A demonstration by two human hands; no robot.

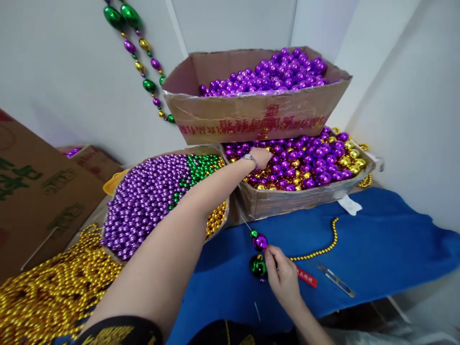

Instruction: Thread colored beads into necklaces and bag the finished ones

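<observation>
A blue cloth is spreading beneath everything at the right. A cardboard box of purple beads is resting on the rear of a lower box, which is holding purple and gold beads. Beside it, a bin is holding smaller purple, green and gold beads. The left hand is reaching into the lower box, its fingertips hiding, so I cannot tell whether they are gripping. The right hand, well apart, is pinching at the edge of a purple bead; whether on bead or needle, I cannot tell. Snips are lying right of that hand. A small green bead is touching the purple one, and the thin needle is poking out beyond.
</observation>
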